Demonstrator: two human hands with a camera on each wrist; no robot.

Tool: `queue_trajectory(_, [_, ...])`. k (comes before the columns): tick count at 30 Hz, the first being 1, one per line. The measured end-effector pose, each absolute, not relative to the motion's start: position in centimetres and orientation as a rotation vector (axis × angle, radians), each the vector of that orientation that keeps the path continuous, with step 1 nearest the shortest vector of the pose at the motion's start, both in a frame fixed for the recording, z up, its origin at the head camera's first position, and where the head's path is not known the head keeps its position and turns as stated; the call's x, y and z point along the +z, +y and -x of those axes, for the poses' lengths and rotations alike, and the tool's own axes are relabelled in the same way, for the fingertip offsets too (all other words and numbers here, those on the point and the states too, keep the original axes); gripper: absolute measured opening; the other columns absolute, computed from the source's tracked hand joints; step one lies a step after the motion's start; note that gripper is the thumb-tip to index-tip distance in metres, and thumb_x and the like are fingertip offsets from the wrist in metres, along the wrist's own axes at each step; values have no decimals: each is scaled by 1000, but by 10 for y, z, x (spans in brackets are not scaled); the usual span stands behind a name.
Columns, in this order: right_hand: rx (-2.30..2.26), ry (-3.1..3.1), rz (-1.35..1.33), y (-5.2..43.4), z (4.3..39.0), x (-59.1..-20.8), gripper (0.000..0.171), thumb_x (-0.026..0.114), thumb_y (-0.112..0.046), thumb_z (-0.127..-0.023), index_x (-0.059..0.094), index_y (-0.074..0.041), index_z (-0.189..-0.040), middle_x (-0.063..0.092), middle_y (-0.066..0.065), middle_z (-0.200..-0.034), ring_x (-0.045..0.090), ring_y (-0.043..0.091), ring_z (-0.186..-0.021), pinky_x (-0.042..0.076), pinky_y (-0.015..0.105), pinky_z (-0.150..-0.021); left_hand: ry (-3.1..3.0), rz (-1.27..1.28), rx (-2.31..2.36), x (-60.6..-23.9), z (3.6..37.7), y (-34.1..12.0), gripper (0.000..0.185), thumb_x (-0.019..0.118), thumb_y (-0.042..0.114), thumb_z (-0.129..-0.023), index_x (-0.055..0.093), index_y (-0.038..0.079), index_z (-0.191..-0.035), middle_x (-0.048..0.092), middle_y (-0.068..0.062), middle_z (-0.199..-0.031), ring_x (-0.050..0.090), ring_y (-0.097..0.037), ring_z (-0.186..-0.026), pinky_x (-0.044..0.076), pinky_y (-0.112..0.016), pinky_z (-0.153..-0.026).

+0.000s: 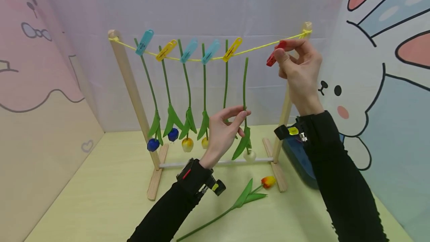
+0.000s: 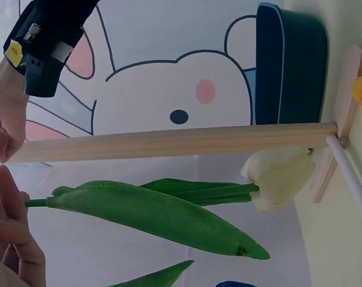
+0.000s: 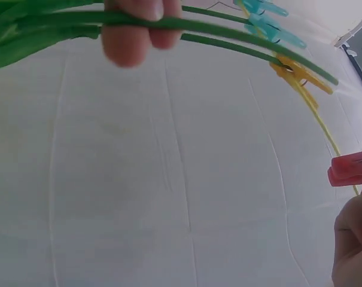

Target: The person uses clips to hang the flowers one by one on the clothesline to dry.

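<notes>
I stand at a pale yellow-green surface (image 1: pixel 100 197) closed in by cartoon-printed walls: pink on the left, a white rabbit on blue to the right, plain lilac at the far side. A wooden drying rack (image 1: pixel 132 92) stands on the far half, with a yellow string (image 1: pixel 255 49) sagging between its two posts. Five flower stems hang from it under blue and yellow pegs. The near half of the surface is open, apart from an orange tulip (image 1: pixel 235 204) lying on its side just near of the rack's right foot. A dark blue bin (image 1: pixel 299 160) sits at the right edge, beyond the right post.

My left hand (image 1: pixel 225 130) pinches the stem of a white tulip (image 1: pixel 246 122) between thumb and fingertips. Its long axis runs upright, bloom down near the rack's low crossbar, cut end up and short of the string. My right hand (image 1: pixel 299 70) is raised at the string's right end, fingers pinching a red peg (image 1: pixel 273 57) that touches the string.
</notes>
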State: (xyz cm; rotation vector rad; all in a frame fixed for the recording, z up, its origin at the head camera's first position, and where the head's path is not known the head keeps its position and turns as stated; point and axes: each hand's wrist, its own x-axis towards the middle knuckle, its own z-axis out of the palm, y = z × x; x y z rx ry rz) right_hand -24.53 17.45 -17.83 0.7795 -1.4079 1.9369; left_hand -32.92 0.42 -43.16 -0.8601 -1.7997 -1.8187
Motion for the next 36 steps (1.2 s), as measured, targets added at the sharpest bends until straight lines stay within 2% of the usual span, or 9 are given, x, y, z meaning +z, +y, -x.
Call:
queue_trajectory(6, [1975,-1329,-849,164,251,-163,12,67,2,-93,70,-8,-97,61,2,-80,26,15,-44,19,23,-44,-1872,718,-1922,-287,206,8,29,61,6,-100,64,-8,-125,72,-27,-116,58,-12,-45,55,-28,-54])
queue_trajectory(8, [1983,-1309,-851,161,252,-160,11,67,2,-92,70,-8,-95,62,2,-79,26,14,-45,20,23,-44,-1863,697,-1941,-267,192,8,28,60,2,-99,63,-12,-123,70,-31,-114,55,-6,-43,53,-24,-51])
queue_trajectory(11, [1996,-1275,-839,157,254,-156,11,66,3,-93,70,-8,-93,63,3,-77,27,14,-45,20,22,-44,-1881,676,-1923,-263,195,10,27,60,1,-99,64,-11,-123,71,-29,-113,57,-12,-45,53,-27,-51])
queue_trajectory(14, [2013,-1238,-821,155,255,-153,13,65,4,-93,70,-8,-91,64,2,-76,26,13,-43,18,22,-44,-1781,774,-1866,-333,282,20,34,62,18,-101,63,7,-133,74,-11,-120,60,-18,-48,51,-30,-49])
queue_trajectory(17, [2024,-1208,-800,151,256,-151,14,66,4,-92,70,-9,-88,63,1,-74,26,12,-42,16,22,-44,-1769,767,-1860,-334,287,21,36,61,20,-102,61,10,-136,73,-10,-123,61,-25,-51,51,-32,-50])
queue_trajectory(18, [2031,-1197,-795,150,257,-150,15,66,4,-92,70,-9,-87,62,1,-74,26,12,-42,16,22,-44,-1761,758,-1876,-331,286,21,36,60,20,-102,61,10,-136,72,-11,-124,60,-27,-51,50,-32,-50])
queue_trajectory(21, [2067,-1177,-765,145,256,-146,14,68,4,-90,69,-8,-83,61,2,-71,26,12,-40,15,22,-43,-1828,651,-1928,-258,206,14,30,60,6,-100,63,-5,-128,70,-27,-117,59,-44,-54,49,-31,-48])
queue_trajectory(27, [2212,-1144,-641,140,255,-140,9,74,2,-86,67,-1,-83,59,6,-70,27,13,-38,16,22,-42,-1875,599,-1920,-239,189,15,30,58,3,-100,61,-10,-128,70,-30,-118,56,-55,-59,42,-22,-45])
queue_trajectory(36, [2190,-1229,-558,135,256,-145,10,75,-4,-88,67,-3,-83,60,5,-73,29,13,-40,21,21,-42,-1910,556,-1873,-237,188,16,29,59,3,-100,62,-9,-127,71,-29,-116,45,-4,-40,46,-34,-46])
